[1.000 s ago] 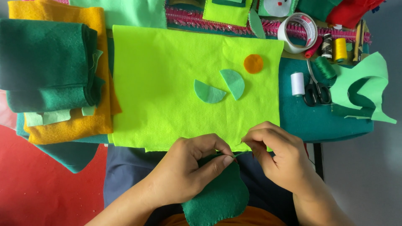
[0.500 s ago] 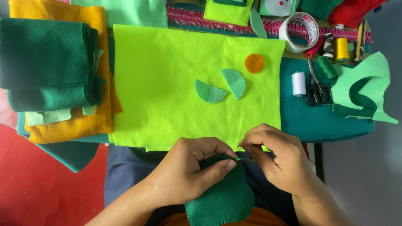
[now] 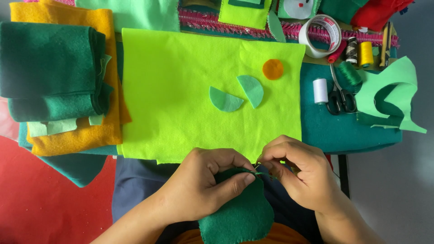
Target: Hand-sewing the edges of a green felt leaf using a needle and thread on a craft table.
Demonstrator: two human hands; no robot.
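A large lime-green felt sheet point(image 3: 181, 90) is spread flat over the middle of the work surface, and its near edge lies just above both hands. On it are laid two pale green half-circles point(image 3: 226, 100), touching at one corner, and a small orange disc point(image 3: 273, 69) a little apart to the right. To the left, a stack of folded dark green felt point(image 3: 49, 68) is piled on yellow felt point(image 3: 81, 135). To the right, on a teal cloth point(image 3: 343, 131), black-handled scissors point(image 3: 341, 97), a white thread spool point(image 3: 320, 90) and a cut mint-green scrap point(image 3: 393, 90) are set close together. A roll of clear tape point(image 3: 320, 35) and more spools are crowded along the far edge. No box or tray is seen; everything lies loose.

The dark green felt piece point(image 3: 239, 217) is held low at the near edge, over the lap. It is gripped by the left hand point(image 3: 203, 190), thumb pressed on its top edge. The right hand point(image 3: 300, 176) is closed in a pinch at that same edge; what is pinched is too small to tell. Open room is left only on the lime sheet's left half.
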